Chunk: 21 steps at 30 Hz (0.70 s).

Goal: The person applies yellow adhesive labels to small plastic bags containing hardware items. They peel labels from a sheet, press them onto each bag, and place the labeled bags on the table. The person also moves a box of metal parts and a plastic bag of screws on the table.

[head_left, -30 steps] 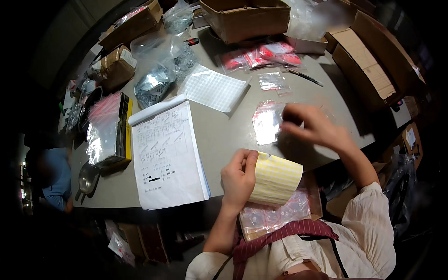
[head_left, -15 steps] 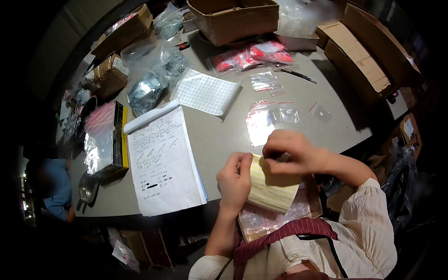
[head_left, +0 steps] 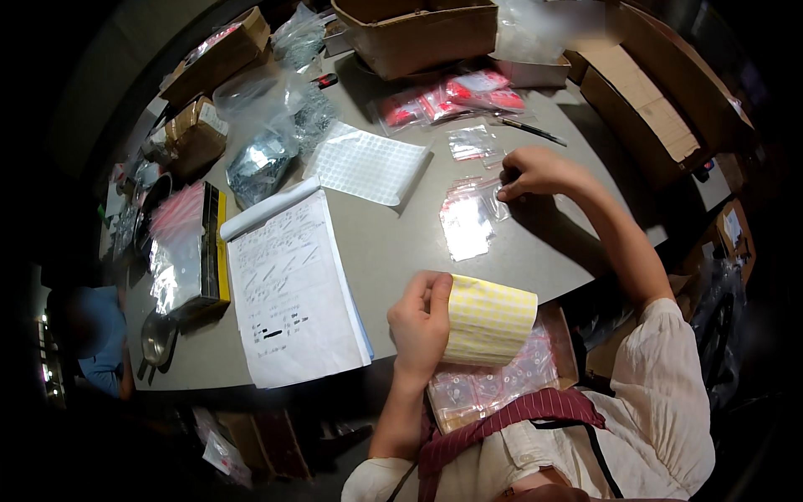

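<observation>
At the near edge of the table (head_left: pixel 393 251), a yellow-and-white patterned sheet (head_left: pixel 492 321) is hanging from the left hand (head_left: pixel 420 328), whose thumb and fingers are gripping its left edge. Farther off, the right hand (head_left: pixel 535 174) is touching a small clear bag (head_left: pixel 498 209), fingers drawn close together; I can't tell whether they are pinching it. That bag is lying at the right side of a shiny bag pile (head_left: pixel 467 226). Below the sheet, an open box (head_left: pixel 565 356) is holding more bags. Leftward, a notepad (head_left: pixel 293 289) is lying; at the far side, red-filled packets (head_left: pixel 452 99) are resting.
</observation>
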Motion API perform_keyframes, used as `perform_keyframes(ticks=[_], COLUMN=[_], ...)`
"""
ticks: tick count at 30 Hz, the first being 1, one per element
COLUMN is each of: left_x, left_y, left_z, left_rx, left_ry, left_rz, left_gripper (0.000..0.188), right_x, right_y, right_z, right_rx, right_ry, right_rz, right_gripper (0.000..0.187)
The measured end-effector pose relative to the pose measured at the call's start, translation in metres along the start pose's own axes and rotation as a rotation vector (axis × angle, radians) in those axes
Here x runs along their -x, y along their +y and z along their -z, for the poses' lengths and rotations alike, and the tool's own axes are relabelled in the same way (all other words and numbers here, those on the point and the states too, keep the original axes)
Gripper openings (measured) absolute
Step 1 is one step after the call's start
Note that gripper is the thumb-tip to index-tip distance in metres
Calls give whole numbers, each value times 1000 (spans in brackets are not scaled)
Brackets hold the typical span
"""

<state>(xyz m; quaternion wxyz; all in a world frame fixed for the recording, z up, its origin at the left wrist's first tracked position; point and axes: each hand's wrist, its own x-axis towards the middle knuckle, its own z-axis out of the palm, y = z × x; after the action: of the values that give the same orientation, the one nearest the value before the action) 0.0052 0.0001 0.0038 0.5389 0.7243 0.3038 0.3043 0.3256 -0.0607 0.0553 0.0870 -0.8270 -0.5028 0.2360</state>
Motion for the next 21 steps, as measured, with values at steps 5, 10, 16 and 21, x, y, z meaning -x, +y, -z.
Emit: perform_keyframes(ticks=[5,10,16,21], left_x=[1,5,1,-4], left_y=[-4,-2,-8,-5], left_z=[2,6,10,11], left_rx=[17,319,723,876], left_ry=[25,5,158,206], left_rz=[-75,-31,-59,-29], left_gripper=[15,15,19,23], right_x=[46,95,101,123], right_y=[22,90,70,17], right_z=[17,-1,-59,-74], right_rx=[-48,-501,-92,-133], right_ry=[-47,405,375,122], right_rz=[30,15,246,638], right_gripper=[42,43,67,63])
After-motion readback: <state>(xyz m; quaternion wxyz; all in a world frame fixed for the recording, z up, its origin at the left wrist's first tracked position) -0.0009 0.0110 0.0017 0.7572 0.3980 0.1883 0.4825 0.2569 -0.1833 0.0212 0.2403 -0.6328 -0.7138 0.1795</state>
